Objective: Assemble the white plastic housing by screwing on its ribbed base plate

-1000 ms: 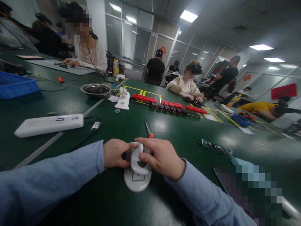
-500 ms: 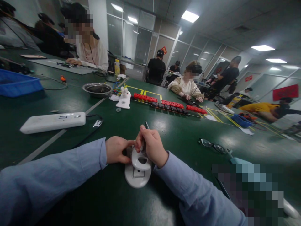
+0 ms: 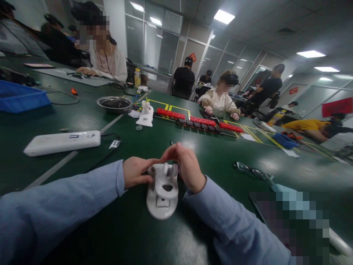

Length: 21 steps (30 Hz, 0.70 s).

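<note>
A white device with an oval base and a ringed upper part [image 3: 162, 200] rests on the green table in front of me. At its left side is my left hand [image 3: 138, 171], thumb and fingers spread apart against its edge. My right hand [image 3: 188, 167] is at the far right side of the device, its fingers bent over toward the left fingertips. The tip of a thin dark tool [image 3: 171, 142] shows just beyond the right fingers; whether they grip it is hidden.
A white power strip [image 3: 64, 142] lies left, a metal bowl [image 3: 114, 104] beyond it. Another white device [image 3: 145, 116] and red strips [image 3: 202, 121] are farther off. Glasses [image 3: 249, 170] lie right. A blue tray [image 3: 22, 97] is far left. People sit across the table.
My right hand has shifted right and turned, uncovering the device's upper part. The tool's tip shows less above the fingers. My left fingers have moved slightly upward.
</note>
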Each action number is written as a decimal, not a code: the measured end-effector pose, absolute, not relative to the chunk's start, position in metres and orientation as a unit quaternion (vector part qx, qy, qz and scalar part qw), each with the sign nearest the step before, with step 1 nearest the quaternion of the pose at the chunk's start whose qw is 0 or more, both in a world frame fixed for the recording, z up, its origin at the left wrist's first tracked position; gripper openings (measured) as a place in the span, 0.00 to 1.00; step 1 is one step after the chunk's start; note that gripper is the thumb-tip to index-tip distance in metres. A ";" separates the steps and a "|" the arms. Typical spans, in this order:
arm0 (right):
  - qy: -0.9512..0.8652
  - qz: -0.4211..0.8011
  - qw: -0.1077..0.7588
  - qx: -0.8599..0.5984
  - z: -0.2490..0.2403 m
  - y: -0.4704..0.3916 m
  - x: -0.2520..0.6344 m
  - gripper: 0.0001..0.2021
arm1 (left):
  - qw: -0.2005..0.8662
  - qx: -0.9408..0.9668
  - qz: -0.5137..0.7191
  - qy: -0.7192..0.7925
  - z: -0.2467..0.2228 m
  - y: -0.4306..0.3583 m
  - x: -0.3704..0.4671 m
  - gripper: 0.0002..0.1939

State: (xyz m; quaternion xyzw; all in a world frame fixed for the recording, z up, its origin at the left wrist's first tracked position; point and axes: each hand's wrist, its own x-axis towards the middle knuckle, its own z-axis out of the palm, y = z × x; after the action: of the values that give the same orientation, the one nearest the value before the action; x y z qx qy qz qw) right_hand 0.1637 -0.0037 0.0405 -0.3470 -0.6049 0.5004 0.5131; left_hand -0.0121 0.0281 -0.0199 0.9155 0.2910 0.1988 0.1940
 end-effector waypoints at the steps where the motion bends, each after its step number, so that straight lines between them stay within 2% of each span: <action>1: -0.589 0.477 0.549 -0.352 0.044 -0.001 0.169 0.22 | 0.208 0.897 0.227 0.316 -0.021 0.030 -0.013 0.30; 4: -0.554 0.421 0.614 -0.372 0.053 0.005 0.183 0.20 | 0.298 0.786 0.333 0.427 -0.022 0.038 -0.013 0.20; 6: -0.572 0.374 0.614 -0.395 0.056 0.002 0.187 0.19 | 0.423 0.652 0.419 0.469 -0.014 0.043 -0.010 0.13; 9: -0.677 0.221 0.569 -0.411 0.064 -0.015 0.184 0.15 | 0.637 0.414 0.493 0.424 0.017 0.037 -0.004 0.09; 12: -0.821 0.023 0.463 -0.334 0.078 -0.040 0.172 0.08 | 0.775 0.306 0.454 0.315 0.060 0.012 0.005 0.12; 15: -0.885 -0.102 0.352 -0.288 0.090 -0.059 0.160 0.09 | 0.814 0.274 0.422 0.290 0.091 -0.020 0.019 0.16; 17: -0.884 -0.144 0.317 -0.312 0.094 -0.066 0.155 0.11 | 0.823 0.255 0.418 0.288 0.103 -0.039 0.027 0.17; 19: -0.876 -0.166 0.319 -0.322 0.094 -0.071 0.153 0.10 | 0.824 0.235 0.429 0.286 0.111 -0.054 0.034 0.18; 21: -0.863 -0.177 0.359 -0.309 0.093 -0.076 0.153 0.09 | 0.819 0.221 0.450 0.280 0.116 -0.063 0.037 0.17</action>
State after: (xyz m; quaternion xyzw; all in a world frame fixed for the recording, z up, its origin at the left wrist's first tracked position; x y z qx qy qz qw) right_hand 0.1532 -0.0758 0.0929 -0.3090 -0.8627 -0.1775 0.3588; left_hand 0.0366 -0.0625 0.1156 0.2206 0.2795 0.4498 0.8191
